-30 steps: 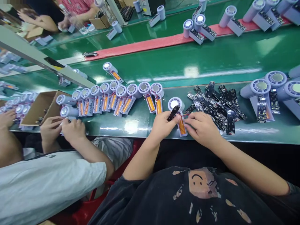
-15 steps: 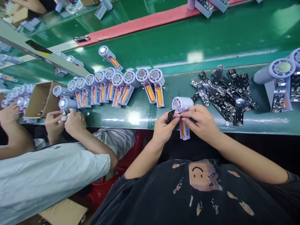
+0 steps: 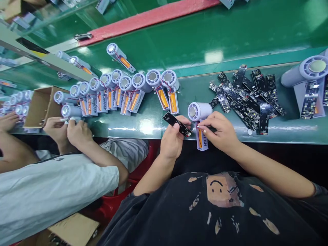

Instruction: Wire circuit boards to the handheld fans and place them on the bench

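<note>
My left hand (image 3: 172, 139) grips a long black circuit board (image 3: 176, 123), held slanting above the bench's front edge. In front of me a lilac handheld fan (image 3: 201, 111) lies with its round head on the bench. Its handle, with an orange battery (image 3: 200, 136) inside, sticks out past the edge. Over that handle my right hand (image 3: 219, 129) pinches a small white connector (image 3: 199, 126) between thumb and fingertips. Thin red wires run close to the connector, partly hidden by the fingers.
A pile of black circuit boards (image 3: 246, 99) lies right of the fan. Further right stand larger-looking fans (image 3: 304, 73). To the left is a row of similar fans (image 3: 125, 83). A co-worker's hands (image 3: 79, 131) work beside a cardboard box (image 3: 38, 106).
My left hand has moved left, away from the right hand, and the circuit board now shows its full length. My right hand stays over the fan handle, pinching the connector.
</note>
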`<state>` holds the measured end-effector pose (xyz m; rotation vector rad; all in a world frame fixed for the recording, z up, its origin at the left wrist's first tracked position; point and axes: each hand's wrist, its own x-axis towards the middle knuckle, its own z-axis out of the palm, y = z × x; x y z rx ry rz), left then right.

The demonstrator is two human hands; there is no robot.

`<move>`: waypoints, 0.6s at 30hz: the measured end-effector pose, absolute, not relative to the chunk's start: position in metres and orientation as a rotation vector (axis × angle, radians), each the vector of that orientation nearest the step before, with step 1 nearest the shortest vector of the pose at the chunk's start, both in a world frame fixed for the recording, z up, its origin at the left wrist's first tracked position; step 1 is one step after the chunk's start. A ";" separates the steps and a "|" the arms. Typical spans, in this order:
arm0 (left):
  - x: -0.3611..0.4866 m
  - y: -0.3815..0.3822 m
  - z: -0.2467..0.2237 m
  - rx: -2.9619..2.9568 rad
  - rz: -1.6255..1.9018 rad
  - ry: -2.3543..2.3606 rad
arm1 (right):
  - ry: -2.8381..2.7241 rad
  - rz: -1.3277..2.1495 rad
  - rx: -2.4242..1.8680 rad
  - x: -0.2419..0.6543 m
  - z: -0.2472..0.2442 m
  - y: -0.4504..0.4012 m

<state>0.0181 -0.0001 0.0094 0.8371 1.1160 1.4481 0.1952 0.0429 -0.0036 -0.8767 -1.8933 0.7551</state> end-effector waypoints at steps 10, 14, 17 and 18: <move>0.008 -0.008 0.008 0.877 1.634 1.213 | -1.869 0.834 -0.892 0.195 -0.002 0.045; 0.012 -0.010 -0.010 0.947 1.704 1.284 | -1.869 0.832 -0.876 0.193 -0.003 0.045; 0.015 -0.010 -0.022 1.052 1.733 1.255 | -1.878 0.825 -0.873 0.192 -0.005 0.045; 0.016 -0.009 -0.024 1.076 1.742 1.243 | -1.883 0.824 -0.873 0.191 -0.005 0.045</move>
